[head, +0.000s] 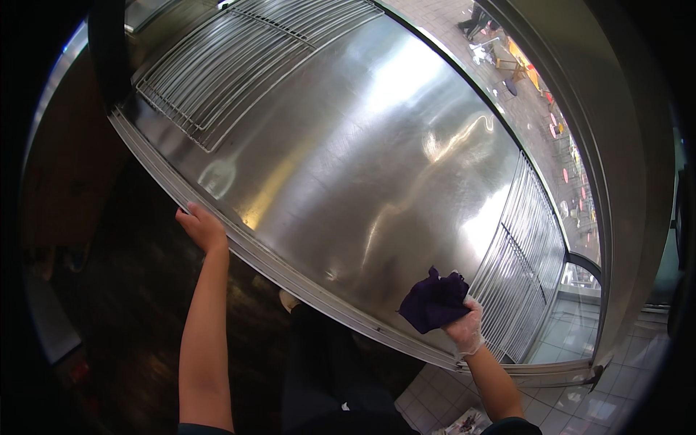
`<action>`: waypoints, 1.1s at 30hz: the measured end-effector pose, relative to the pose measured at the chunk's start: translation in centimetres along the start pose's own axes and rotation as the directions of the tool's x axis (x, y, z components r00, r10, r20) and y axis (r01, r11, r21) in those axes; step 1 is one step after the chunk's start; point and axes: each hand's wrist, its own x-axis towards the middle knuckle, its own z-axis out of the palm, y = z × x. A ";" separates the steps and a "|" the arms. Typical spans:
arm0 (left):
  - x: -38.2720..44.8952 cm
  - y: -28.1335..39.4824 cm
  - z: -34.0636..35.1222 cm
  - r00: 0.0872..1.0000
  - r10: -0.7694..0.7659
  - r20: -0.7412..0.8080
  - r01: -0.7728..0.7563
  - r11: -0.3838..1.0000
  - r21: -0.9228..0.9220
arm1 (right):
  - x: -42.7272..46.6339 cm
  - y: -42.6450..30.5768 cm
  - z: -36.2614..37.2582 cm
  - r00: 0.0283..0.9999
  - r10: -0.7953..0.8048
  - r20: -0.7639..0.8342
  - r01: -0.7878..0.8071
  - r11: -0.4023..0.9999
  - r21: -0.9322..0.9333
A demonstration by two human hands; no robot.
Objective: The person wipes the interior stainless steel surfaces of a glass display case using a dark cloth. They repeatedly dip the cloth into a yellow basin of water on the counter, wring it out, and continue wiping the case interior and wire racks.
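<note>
A dark purple cloth (435,300) is bunched in my right hand (466,329), which wears a clear plastic glove. The cloth is over the lower right part of a shiny stainless-steel surface (337,179), beside a wire rack (524,266). My bare left hand (204,225) is at the front rail (272,277) of that surface, its thumb against the rail's outer edge. Its fingers are partly curled, and whether they grip the rail is hidden from this angle.
Another wire rack (239,60) lies at the surface's far left. A curved metal frame (614,163) bounds the right side. White floor tiles (429,394) show below right. Through the glass are a paved area (516,117), furniture and a person's legs (477,22).
</note>
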 end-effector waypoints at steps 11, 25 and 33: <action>0.0 0.3 -0.2 0.999 -0.037 0.022 0.036 0.998 0.047 | -1.7 0.0 1.7 0.991 -0.015 0.130 0.023 0.998 -0.054; 0.8 -0.8 0.1 1.000 -0.022 0.019 0.020 0.998 0.063 | -0.6 -1.3 -1.0 1.000 -0.016 0.014 0.018 0.993 -0.119; 0.5 -0.7 -0.1 1.000 -0.022 0.007 0.021 0.998 0.066 | 1.9 -7.0 -3.3 0.962 -0.271 0.025 0.271 0.943 -0.193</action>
